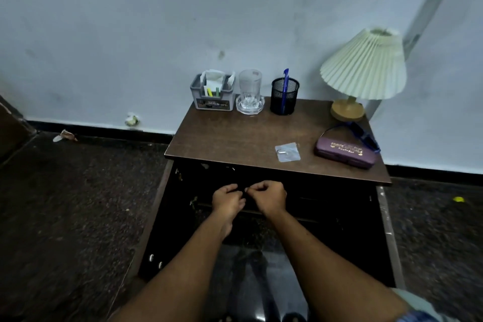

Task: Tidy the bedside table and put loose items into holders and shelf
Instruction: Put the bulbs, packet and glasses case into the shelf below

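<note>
Scraps of litter [65,135] are seen on the dark floor at far left, near the skirting, and a crumpled white piece [132,120] lies against the wall base. The bedside table [235,136], brown-topped, is set against the pale wall. Along its rear edge, from left, are ranged a grey organiser box [213,98] filled with paper slips and small yellow and green items, a clear glass [250,84] standing in a glass dish [249,106] just beside the box, and a black mesh holder [285,97] in which a blue pen [285,83] is held upright. Nearer the front edge a small transparent packet [287,151] lies flat, well apart from the holders. To its right a purple case [345,153] is laid, with blue-framed glasses [363,133] touching its far side. A lamp [363,68] with a pleated cream shade occupies the rear right corner. A yellow scrap [458,199] is seen on the floor at far right.

Below the tabletop the dark open compartment is faced by both forearms. The left hand [227,200] and right hand [269,197] are brought together in front of it, fingers curled and fingertips nearly meeting; whether anything is pinched between them cannot be told, the background being too dark
</note>
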Motion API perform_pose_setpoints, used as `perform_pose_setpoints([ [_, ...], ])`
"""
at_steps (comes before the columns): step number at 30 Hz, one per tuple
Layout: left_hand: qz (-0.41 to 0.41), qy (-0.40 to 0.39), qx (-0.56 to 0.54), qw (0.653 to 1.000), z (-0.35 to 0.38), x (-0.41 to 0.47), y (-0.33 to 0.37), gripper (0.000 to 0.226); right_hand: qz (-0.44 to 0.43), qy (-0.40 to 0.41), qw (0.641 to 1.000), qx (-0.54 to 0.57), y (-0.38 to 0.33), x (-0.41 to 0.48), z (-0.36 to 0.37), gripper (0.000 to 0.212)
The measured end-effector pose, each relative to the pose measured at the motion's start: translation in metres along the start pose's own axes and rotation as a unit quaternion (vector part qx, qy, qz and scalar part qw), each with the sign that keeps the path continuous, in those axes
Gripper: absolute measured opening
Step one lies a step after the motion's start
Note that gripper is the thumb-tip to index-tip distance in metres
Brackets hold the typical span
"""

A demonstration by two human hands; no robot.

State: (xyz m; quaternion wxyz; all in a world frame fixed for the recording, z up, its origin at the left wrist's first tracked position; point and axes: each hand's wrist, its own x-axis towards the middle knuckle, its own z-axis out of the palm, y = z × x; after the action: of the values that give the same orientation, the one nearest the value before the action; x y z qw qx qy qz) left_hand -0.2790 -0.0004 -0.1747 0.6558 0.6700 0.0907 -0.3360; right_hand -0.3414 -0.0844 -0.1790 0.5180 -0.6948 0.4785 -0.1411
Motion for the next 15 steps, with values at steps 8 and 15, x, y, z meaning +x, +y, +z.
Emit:
perform_pose_setpoints([
  [8,0.133,-0.067,0.172,0.974,0.023,-0.048,0.004,0.022,-0.049,0.026,0.998,-0.005,-0.022,-0.018,-0.06,0.011],
  [15,0.224,-0.018,0.239,0.945,0.052,-0.049,0.032,0.019,-0.093,0.112,0.989,-0.018,-0.038,-0.003,-0.113,0.011],
])
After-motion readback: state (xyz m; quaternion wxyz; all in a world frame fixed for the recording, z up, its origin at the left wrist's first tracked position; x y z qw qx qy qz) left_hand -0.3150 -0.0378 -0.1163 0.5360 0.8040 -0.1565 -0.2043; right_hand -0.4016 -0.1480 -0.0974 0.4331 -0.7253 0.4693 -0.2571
